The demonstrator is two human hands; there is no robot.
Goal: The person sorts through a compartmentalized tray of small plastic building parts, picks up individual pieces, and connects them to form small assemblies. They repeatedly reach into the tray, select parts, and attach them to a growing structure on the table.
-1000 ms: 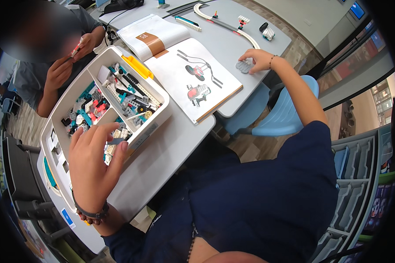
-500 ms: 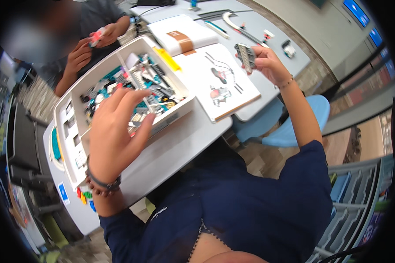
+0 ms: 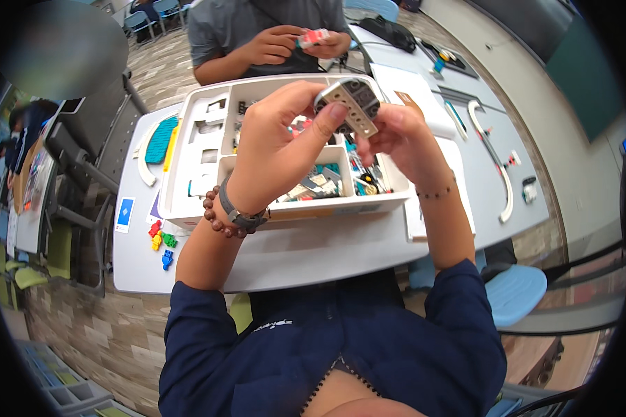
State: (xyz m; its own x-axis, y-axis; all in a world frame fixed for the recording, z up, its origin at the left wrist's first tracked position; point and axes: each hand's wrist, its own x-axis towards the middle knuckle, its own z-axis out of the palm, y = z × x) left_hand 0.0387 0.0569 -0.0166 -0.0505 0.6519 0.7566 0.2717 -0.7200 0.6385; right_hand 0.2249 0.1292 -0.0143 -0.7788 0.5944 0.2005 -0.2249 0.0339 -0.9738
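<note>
Above the parts box, my left hand (image 3: 278,135) is closed on a grey and dark toy-brick assembly (image 3: 358,111), its thumb lying across the light beam with holes. My right hand (image 3: 414,142) curls its fingers at the assembly's right end; some fingertips are blurred there. Below both hands stands the white box (image 3: 181,167), divided into compartments with teal, white, black and grey pieces. To its right lies an open booklet (image 3: 460,167), partly covered by my right forearm.
Across the table, a person's hands (image 3: 275,47) hold a red and white piece (image 3: 316,37). Curved white track-like parts (image 3: 505,201) lie at the right. Small coloured figures (image 3: 167,260) and a blue card (image 3: 124,214) are at the left. A teal plate (image 3: 162,139) lies beside the box.
My right hand has brought the brick assembly leftward over the box. My left hand, open above the box before, now grips it. The view has turned left.
</note>
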